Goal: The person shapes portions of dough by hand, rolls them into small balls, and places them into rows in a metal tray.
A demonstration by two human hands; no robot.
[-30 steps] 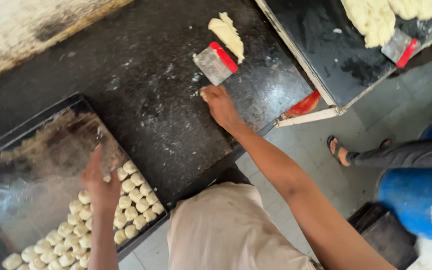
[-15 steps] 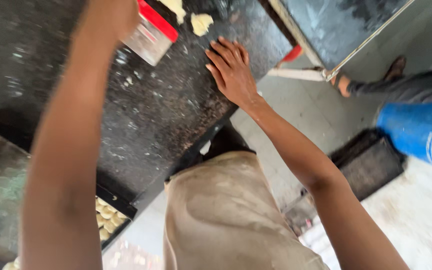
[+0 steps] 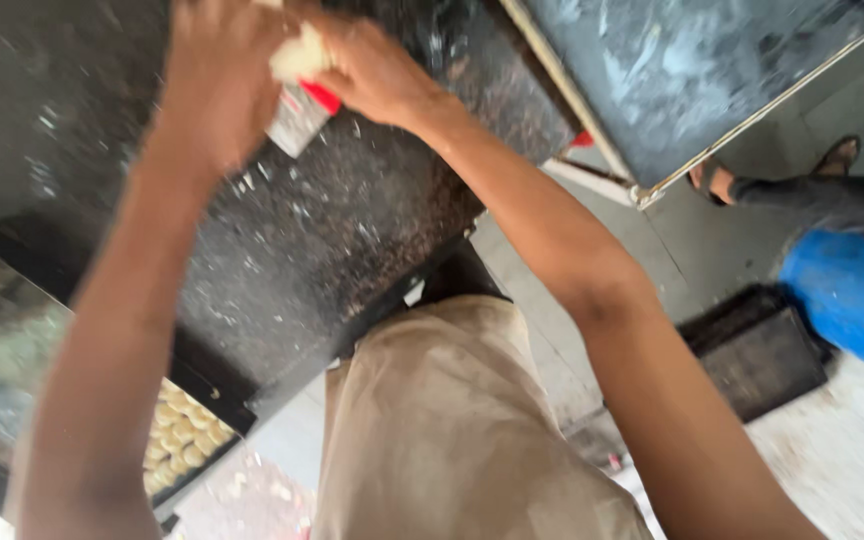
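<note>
- A dark metal baking tray (image 3: 12, 340) sat at the far left of the black speckled stone worktop (image 3: 352, 230), its near corner filled with rows of small pale dough pieces (image 3: 184, 440).
- The left hand (image 3: 217, 80) was raised over the worktop near the top edge of the view, blurred; its grip appeared closed about the pale lump of dough (image 3: 300, 55), though the fingers could not be made out clearly.
- The lump of dough was held between both hands, directly above the flat steel scraper with the red handle (image 3: 302, 112), which hung beneath it, clear of the worktop.
- The right hand (image 3: 377, 70) met the left at the dough; whether its grip held the scraper or only the dough could not be told.
- Judgement: the dough is best worked low over the worktop, scraper blade turned away from the fingers, so that scraps fall on stone and not on the floor.
- A second dark worktop (image 3: 692, 70) stood to the right; another person's sandalled foot (image 3: 717, 182) and a blue plastic drum (image 3: 852, 300) lay beyond.
</note>
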